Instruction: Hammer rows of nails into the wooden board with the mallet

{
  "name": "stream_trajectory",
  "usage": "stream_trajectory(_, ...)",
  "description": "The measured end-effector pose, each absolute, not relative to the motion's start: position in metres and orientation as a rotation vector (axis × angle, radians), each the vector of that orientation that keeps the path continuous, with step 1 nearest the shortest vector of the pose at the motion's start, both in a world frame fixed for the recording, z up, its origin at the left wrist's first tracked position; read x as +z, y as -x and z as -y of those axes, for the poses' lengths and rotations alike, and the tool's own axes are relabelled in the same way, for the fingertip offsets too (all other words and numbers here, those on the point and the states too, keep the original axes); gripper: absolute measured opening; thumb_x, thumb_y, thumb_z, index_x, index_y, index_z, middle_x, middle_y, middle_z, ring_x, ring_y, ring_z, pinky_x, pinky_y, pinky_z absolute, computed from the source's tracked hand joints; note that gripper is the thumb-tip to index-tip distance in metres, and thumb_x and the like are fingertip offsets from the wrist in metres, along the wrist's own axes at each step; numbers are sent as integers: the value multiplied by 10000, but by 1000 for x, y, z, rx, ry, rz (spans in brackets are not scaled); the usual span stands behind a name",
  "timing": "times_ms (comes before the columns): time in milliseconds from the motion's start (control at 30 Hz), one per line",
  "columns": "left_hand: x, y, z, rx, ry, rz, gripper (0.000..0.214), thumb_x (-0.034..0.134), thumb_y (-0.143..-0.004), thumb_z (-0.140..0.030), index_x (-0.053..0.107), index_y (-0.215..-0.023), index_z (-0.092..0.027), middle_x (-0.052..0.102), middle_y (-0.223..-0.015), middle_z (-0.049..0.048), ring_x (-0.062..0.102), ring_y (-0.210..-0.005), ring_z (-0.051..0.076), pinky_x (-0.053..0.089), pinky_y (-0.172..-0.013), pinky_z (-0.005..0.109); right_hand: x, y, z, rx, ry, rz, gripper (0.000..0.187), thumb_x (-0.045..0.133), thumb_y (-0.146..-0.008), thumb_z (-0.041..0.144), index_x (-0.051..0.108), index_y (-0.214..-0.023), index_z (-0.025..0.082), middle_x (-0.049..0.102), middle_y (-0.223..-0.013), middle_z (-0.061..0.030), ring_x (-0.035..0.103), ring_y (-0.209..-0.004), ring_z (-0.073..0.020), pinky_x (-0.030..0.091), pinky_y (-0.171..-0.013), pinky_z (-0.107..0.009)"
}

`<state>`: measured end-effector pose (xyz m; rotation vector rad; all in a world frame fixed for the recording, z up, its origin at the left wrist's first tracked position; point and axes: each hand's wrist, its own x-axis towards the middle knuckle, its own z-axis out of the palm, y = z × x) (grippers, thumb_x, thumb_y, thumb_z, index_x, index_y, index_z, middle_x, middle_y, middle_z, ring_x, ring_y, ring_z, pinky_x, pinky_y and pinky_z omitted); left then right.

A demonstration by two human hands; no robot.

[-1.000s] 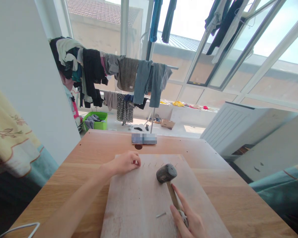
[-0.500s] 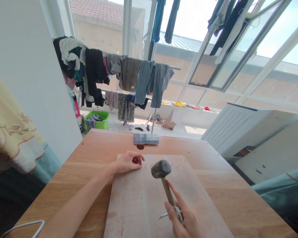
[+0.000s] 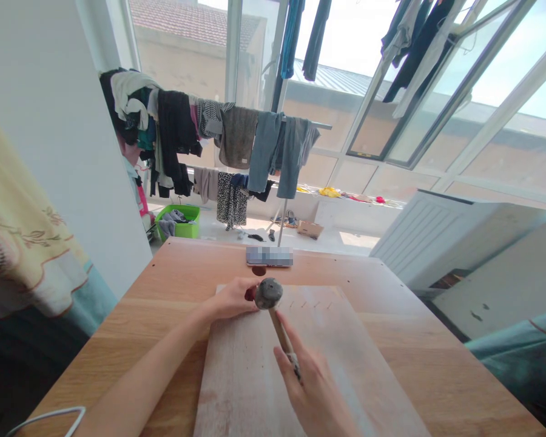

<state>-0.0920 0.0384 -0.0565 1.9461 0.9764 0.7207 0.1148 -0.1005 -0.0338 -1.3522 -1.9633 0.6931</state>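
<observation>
My right hand (image 3: pixel 307 376) is wrapped round the handle of a dark-headed mallet (image 3: pixel 269 294), whose head hovers over the far left part of a pale wooden board (image 3: pixel 255 370). Close beside that head, my left hand (image 3: pixel 234 298) rests at the board's far left edge with its fingers curled together. The mallet head covers its fingertips, so what they pinch, if anything, is hidden. Several thin nails (image 3: pixel 304 303) stand in a row along the far side of the board, to the right of the mallet head.
Under the board is a wooden table (image 3: pixel 131 340). A small flat box (image 3: pixel 269 257) with a blurred face lies by a round hole near its far edge. A white cable (image 3: pixel 50 414) crosses the near left corner. Beyond are a laundry rack (image 3: pixel 318 125) and a green basket (image 3: pixel 188 229).
The mallet has swung left and slightly away, from over the middle of the nail row to beside my left fingertips. My left hand has stayed in nearly the same place.
</observation>
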Motion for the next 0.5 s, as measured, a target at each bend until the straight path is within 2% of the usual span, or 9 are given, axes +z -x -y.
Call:
stream_trajectory(67,-55,91,-37,701,-1950,-992,274,725,-742,-280,700,-977,-141,638,-772,-8,576,-765,177,436,-661,245,-36,-115,102,691,1355,1927,543,427,-1023,312,416,-1563,263,729,-1321,-88,696,-1197,-247,561,-984,-357)
stream_trajectory(167,-51,92,-36,648,-1943,-1011,281,716,-723,-239,686,-990,-153,606,-736,-20,560,-725,157,427,-650,244,-40,-121,108,722,1412,1871,529,452,-1012,426,500,-1517,274,807,-1040,-74,788,-863,-235,626,-771,-309)
stream_trajectory(233,-47,93,-35,601,-1907,-1010,377,756,-687,-261,650,-1035,-160,582,-753,-27,556,-718,152,440,-652,251,-45,-132,114,741,1472,1808,563,443,-1008,496,503,-1517,265,785,-825,-47,750,-619,-204,615,-612,-278)
stream_trajectory(300,-40,95,-35,567,-1887,-1025,502,820,-632,-329,598,-1053,-169,558,-805,-31,551,-720,151,456,-644,262,-52,-148,122,750,1535,1739,611,435,-1003,541,484,-1530,237,713,-649,-11,673,-466,-178,583,-519,-263)
stream_trajectory(333,-35,96,-34,567,-1900,-1040,528,838,-614,-359,577,-1035,-176,543,-829,-32,542,-716,147,457,-634,263,-55,-158,126,751,1562,1709,629,442,-997,554,484,-1531,224,675,-591,4,642,-426,-172,572,-497,-262)
stream_trajectory(400,-20,95,-31,623,-1969,-1075,442,822,-643,-370,546,-939,-191,512,-822,-41,506,-688,132,435,-605,253,-63,-178,134,752,1596,1669,639,479,-976,568,513,-1512,222,634,-528,16,615,-393,-176,561,-476,-271)
stream_trajectory(500,7,82,-13,706,-2160,-994,219,721,-756,-280,524,-806,-201,509,-750,-44,495,-672,125,406,-605,244,-70,-201,144,747,1583,1654,592,532,-936,573,603,-1444,277,702,-572,-11,666,-460,-222,587,-514,-304)
